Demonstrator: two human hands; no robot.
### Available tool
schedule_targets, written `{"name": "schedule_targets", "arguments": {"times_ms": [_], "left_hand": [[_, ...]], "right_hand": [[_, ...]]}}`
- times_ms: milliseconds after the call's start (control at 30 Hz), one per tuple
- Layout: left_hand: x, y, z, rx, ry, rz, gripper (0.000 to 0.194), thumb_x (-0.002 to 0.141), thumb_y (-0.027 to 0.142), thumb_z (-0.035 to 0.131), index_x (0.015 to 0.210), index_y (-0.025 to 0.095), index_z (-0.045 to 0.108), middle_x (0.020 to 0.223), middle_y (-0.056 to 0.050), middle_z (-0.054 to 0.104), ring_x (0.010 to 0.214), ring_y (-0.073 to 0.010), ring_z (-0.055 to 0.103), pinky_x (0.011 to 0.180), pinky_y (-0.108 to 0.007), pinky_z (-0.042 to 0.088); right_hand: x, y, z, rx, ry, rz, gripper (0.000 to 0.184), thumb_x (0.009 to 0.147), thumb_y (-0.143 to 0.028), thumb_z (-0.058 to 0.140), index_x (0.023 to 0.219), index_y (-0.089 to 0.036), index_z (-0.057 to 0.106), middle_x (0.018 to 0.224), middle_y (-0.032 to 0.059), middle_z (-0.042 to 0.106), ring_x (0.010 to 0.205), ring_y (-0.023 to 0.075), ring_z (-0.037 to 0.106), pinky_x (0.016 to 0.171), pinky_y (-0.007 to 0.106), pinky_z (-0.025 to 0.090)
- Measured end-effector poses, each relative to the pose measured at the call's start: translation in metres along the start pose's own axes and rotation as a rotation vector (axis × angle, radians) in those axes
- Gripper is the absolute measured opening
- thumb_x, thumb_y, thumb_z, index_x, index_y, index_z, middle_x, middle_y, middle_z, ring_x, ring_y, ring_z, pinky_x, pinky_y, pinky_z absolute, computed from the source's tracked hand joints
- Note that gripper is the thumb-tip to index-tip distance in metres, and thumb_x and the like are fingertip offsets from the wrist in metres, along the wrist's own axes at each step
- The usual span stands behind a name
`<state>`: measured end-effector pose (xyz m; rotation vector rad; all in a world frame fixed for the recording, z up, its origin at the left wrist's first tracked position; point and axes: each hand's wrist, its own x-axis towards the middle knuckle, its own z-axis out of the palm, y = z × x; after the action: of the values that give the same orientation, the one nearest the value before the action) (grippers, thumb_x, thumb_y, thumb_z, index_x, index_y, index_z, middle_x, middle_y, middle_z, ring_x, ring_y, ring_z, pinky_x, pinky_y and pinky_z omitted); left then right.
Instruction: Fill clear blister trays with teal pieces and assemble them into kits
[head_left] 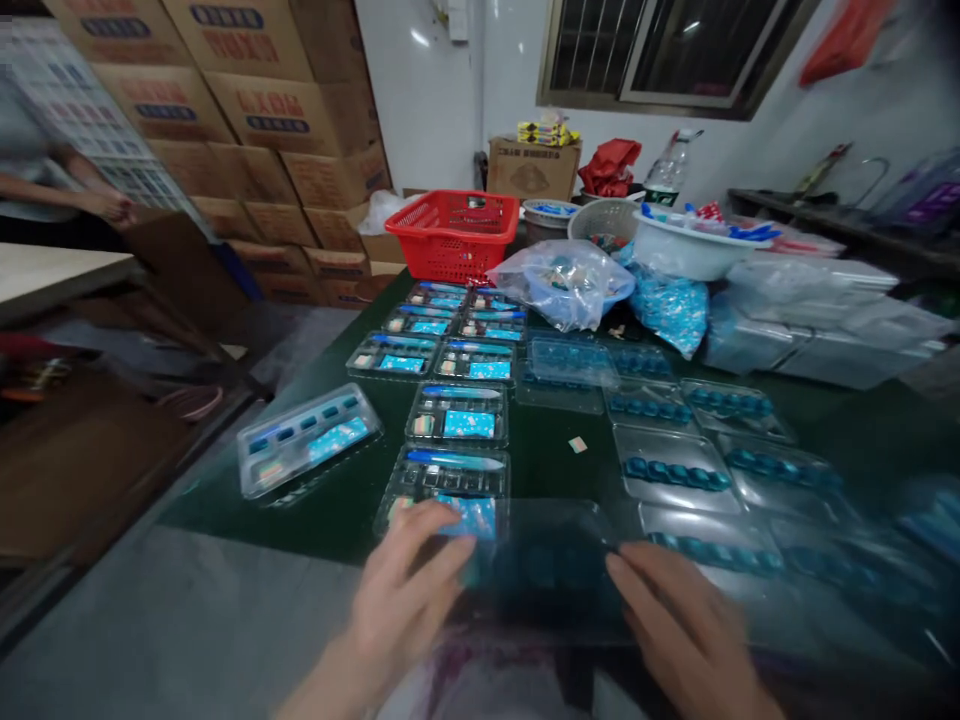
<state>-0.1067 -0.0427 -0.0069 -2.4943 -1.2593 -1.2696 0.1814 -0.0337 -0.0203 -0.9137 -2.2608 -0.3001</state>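
Observation:
A clear plastic tray (555,560), blurred, lies low in front of me between my hands. My left hand (409,570) is curled at its left edge, with the fingers partly over a filled tray. That tray holds a blue pen (454,460) and a blue patterned packet (476,517). My right hand (682,610) pinches the clear tray's right edge; its fingers are smeared by motion. Farther up stands another filled tray (457,415). A filled tray (307,440) with a row of blue pieces sits tilted at the left. A small striped piece (577,444) lies on the green table.
Clear trays with blue pieces (675,475) cover the right side. A red basket (454,235), a plastic bag (562,280), a white basin (694,245) and a blue bag (671,310) stand at the back. Cartons (262,120) and a person (52,170) are at the left.

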Motion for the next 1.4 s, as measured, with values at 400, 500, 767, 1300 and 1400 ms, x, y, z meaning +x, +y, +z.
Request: {"name": "schedule_targets", "arguments": {"times_ms": [400,500,767,1300,1400], "left_hand": [[-0.010,-0.011,-0.014,0.014,-0.039,0.045,0.044,0.069,-0.004,0.057,0.108,0.016,0.055,0.101,-0.011,0.060,0.105,-0.0280,0.050,0.083,-0.046,0.047],[-0.007,-0.012,-0.013,0.040,-0.027,0.064,0.039,0.069,-0.002,0.059,0.104,0.015,0.057,0.098,-0.011,0.061,0.104,-0.0280,0.051,0.080,-0.043,0.049],[0.002,-0.014,-0.008,0.115,-0.021,0.117,0.039,0.067,-0.001,0.060,0.102,0.015,0.058,0.092,-0.010,0.064,0.100,-0.0296,0.054,0.076,-0.044,0.049],[0.004,-0.051,-0.060,0.309,0.219,-0.052,0.048,0.066,0.000,0.063,0.108,0.023,0.057,0.099,-0.008,0.061,0.096,-0.0265,0.056,0.077,-0.041,0.049],[0.004,-0.057,-0.082,0.360,0.313,-0.069,0.049,0.064,0.002,0.064,0.107,0.024,0.058,0.100,-0.007,0.061,0.094,-0.0265,0.057,0.076,-0.043,0.049]], "right_hand": [[0.036,-0.017,0.010,0.396,-0.190,0.132,0.047,0.077,-0.004,0.047,0.121,-0.019,0.044,0.111,0.0104,0.049,0.104,0.0208,0.048,0.084,0.038,0.045],[0.044,-0.017,-0.005,0.439,-0.364,0.200,0.046,0.078,-0.007,0.042,0.122,-0.022,0.043,0.117,0.0093,0.045,0.109,0.0211,0.043,0.090,0.041,0.040],[0.056,-0.030,0.006,0.278,-0.143,0.460,0.019,0.076,-0.031,0.058,0.091,-0.020,0.054,0.069,0.0022,0.056,0.065,0.0176,0.052,0.062,0.033,0.042],[0.056,0.027,0.031,0.118,-0.147,0.540,0.011,0.076,-0.023,0.052,0.084,-0.020,0.060,0.085,0.0063,0.060,0.080,0.0226,0.056,0.070,0.038,0.045],[0.062,0.030,0.043,0.065,-0.125,0.434,0.027,0.077,-0.022,0.051,0.103,-0.021,0.057,0.104,0.0100,0.054,0.097,0.0275,0.051,0.079,0.045,0.043]]}}
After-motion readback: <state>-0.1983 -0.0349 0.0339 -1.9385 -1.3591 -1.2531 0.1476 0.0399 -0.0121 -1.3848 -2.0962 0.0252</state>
